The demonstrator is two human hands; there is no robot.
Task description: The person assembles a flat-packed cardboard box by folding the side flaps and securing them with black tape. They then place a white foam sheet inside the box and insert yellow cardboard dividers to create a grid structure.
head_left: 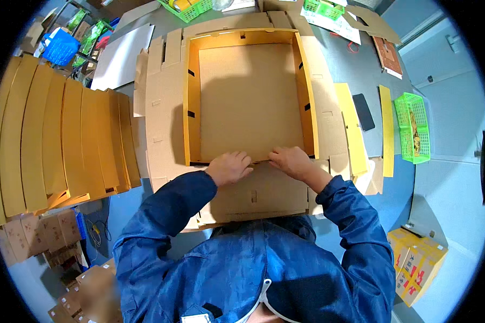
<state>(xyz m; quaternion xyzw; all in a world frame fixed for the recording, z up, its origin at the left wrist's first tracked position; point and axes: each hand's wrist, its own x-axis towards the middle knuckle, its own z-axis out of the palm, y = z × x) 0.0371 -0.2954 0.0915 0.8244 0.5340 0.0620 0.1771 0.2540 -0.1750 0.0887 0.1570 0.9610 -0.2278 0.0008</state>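
A shallow open cardboard tray (248,102) with yellow-brown side walls lies before me on flattened brown cardboard (164,129). Small dark slots show along its left and right walls. My left hand (230,168) is at the near edge of the tray, left of its middle, fingers curled over the edge. My right hand (292,162) grips the same edge a little to the right, fingertips pinched on it. A narrow gap separates the two hands. The undersides of the fingers are hidden.
Folded yellow-brown cardboard pieces (64,140) stand in a row at left. On the right lie yellow strips (387,129), a black phone (364,112) and a green basket (413,128). A taped carton (417,264) sits low at right. More green baskets (186,9) stand at the back.
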